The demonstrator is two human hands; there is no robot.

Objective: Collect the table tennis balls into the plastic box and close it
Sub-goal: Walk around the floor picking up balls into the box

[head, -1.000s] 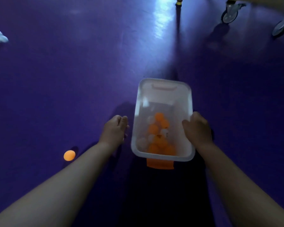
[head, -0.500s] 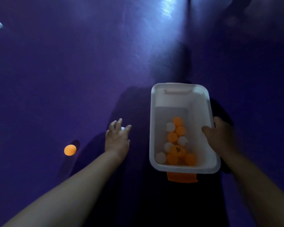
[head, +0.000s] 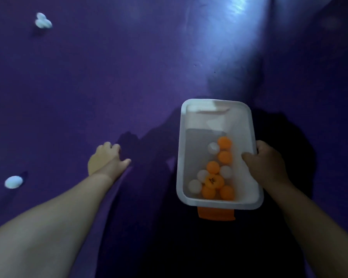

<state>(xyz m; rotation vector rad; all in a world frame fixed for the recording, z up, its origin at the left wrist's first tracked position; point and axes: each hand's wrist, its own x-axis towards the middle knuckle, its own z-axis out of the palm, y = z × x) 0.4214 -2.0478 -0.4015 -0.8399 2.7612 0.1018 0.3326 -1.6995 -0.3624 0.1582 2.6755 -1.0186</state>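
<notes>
The translucent plastic box (head: 180, 157) is open, and my right hand (head: 266, 164) grips its right rim. Several orange and white table tennis balls (head: 213, 178) lie in its near end. An orange clip (head: 216, 213) hangs from the box's near edge. My left hand (head: 107, 159) reaches out low over the purple floor to the left of the box, fingers curled down. Its left side looks orange-yellow, and what lies under it is hidden. A white ball (head: 13, 181) lies on the floor far left. A small cluster of white balls (head: 43, 21) lies at the top left.
The purple floor (head: 109, 77) stretches ahead with a bright glare patch (head: 235, 27) at the top. My dark shadow (head: 189, 247) covers the floor under and around the box.
My left hand has moved left, away from the box, and its fingers have curled. The orange floor ball no longer shows. A white ball has come into view at far left. The box stays in my right hand.
</notes>
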